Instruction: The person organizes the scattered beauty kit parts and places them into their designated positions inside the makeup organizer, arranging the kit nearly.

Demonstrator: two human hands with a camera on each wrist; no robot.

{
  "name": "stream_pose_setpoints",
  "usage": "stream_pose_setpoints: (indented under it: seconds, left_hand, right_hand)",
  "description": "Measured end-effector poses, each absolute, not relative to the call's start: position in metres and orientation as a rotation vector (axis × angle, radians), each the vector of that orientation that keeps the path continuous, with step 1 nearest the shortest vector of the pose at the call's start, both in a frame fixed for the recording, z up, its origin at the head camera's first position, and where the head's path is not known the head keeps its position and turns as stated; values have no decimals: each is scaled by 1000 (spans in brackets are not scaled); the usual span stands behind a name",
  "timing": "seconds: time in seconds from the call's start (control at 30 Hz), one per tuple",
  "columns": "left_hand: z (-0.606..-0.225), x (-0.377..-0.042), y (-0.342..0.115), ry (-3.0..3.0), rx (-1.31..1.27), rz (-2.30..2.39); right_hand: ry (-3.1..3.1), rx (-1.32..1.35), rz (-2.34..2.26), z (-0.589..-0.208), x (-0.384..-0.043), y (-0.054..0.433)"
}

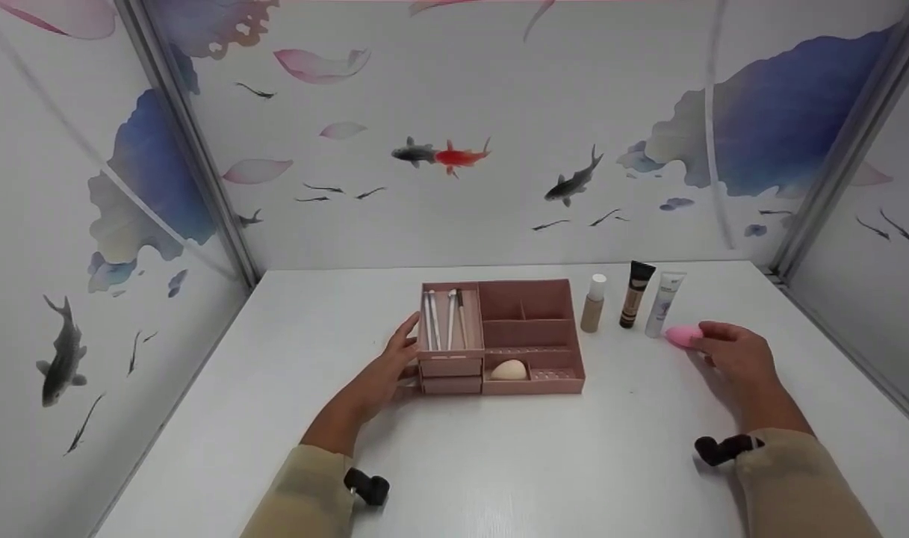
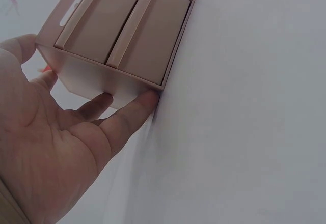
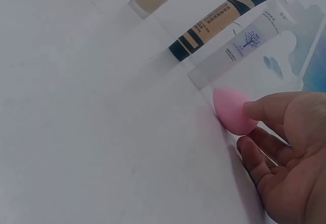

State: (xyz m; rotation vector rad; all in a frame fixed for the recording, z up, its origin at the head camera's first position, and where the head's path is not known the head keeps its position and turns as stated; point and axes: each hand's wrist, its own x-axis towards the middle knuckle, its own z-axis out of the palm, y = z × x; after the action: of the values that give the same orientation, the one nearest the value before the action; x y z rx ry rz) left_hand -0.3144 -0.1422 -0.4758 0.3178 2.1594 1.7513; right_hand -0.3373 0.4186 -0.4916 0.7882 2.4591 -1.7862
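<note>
A pink makeup organizer (image 1: 529, 335) with two small drawers (image 2: 147, 35) stands mid-table. Spread along its left side, my left hand (image 1: 387, 373) touches the wall with its fingertips, as the left wrist view also shows. Brushes (image 1: 451, 321) lie in the organizer's top left tray, and a beige makeup sponge (image 1: 509, 370) sits in a front compartment. Over at the right, my right hand (image 1: 739, 355) pinches a pink makeup sponge (image 3: 232, 109) between thumb and fingers, low over the table, its pointed end facing left.
Right of the organizer stand a foundation bottle (image 1: 591, 306) with a white cap, a black-capped tan tube (image 1: 633, 295) and a white tube (image 1: 663, 306). The white table (image 1: 544, 463) is bounded by printed panels (image 1: 499, 90) at the back and sides.
</note>
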Motion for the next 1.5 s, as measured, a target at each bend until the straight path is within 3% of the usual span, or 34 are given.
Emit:
stream_pose_setpoints:
  seconds: [0.5,1.13,1.5]
  left_hand:
    - [-474,-313,-142,2160,323,1750]
    - [-474,-314,-142,2162,315,1736]
    - [-476,-314,-142,2198,303,1719]
  right_hand:
    - [2401,780,-1864,-492,-337,422]
    - [2431,325,-1985,-477,-337,412]
    - [2531,111,-1818,-461,-337,374]
